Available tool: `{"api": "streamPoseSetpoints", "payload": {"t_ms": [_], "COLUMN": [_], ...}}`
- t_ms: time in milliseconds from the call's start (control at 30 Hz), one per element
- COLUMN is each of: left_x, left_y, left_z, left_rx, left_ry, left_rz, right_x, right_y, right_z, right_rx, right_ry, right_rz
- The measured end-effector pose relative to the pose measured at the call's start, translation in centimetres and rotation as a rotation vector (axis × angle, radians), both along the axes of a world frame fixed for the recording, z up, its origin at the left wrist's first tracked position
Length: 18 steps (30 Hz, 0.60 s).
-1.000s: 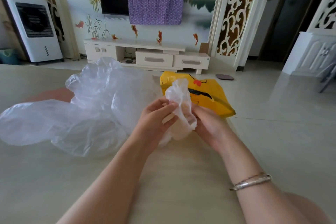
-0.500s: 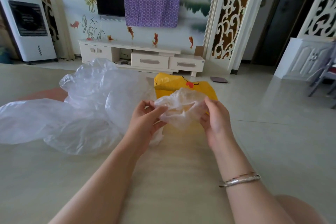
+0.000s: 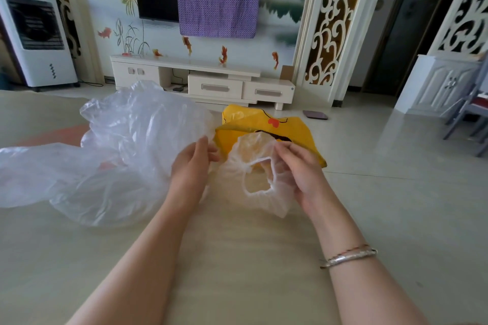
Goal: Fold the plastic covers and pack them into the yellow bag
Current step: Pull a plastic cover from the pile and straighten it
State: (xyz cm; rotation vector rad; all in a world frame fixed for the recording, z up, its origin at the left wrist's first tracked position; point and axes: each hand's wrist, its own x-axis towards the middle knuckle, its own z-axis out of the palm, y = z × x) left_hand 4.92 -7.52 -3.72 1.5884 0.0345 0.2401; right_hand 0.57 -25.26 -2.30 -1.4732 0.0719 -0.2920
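My right hand (image 3: 298,174) pinches a small clear plastic cover (image 3: 235,166) with a white elastic rim, held just above the table. Its round opening faces me. My left hand (image 3: 191,166) is at the cover's left edge, where thumb and fingertips seem to pinch the film. Right behind the cover lies the yellow bag (image 3: 293,129), printed in black and red, with its mouth towards me. A big heap of clear plastic covers (image 3: 118,155) is piled to the left of my left hand.
The light wooden table (image 3: 237,258) runs under both forearms. Beyond it are a tiled floor, a white TV cabinet (image 3: 203,82), a white air cooler (image 3: 37,34) at the left and a grey chair (image 3: 472,113) at the right.
The bunched cover has been pulled open between my hands, so its elastic rim and opening now show. My left hand has moved left, and the view has shifted slightly.
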Motion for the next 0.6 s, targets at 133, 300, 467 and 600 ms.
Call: {"api": "streamPoseSetpoints", "payload": {"t_ms": [133,300,467,600], "left_x": [-1.1,-1.4,-1.3,-1.7], "left_y": [-0.4,-0.8,-1.0,-1.1], "left_z": [0.7,0.2,0.3,0.5], "left_rx": [-0.120,-0.198,-0.422,-0.325], "left_ry": [0.017,-0.020,-0.121,-0.230], "left_rz": [-0.306,-0.434,-0.299,-0.195], "right_x": [-0.2,0.5,0.6,0.1], "right_y": [0.5,0.1,-0.4,0.0], "right_z": [0.3,0.1,-0.2,-0.5], "right_rx": [-0.082,-0.182,-0.093,-0.049], "right_ry": [-0.001,0.035,0.227,0.252], "right_rz": [0.071,-0.086,0.049,0.077]}}
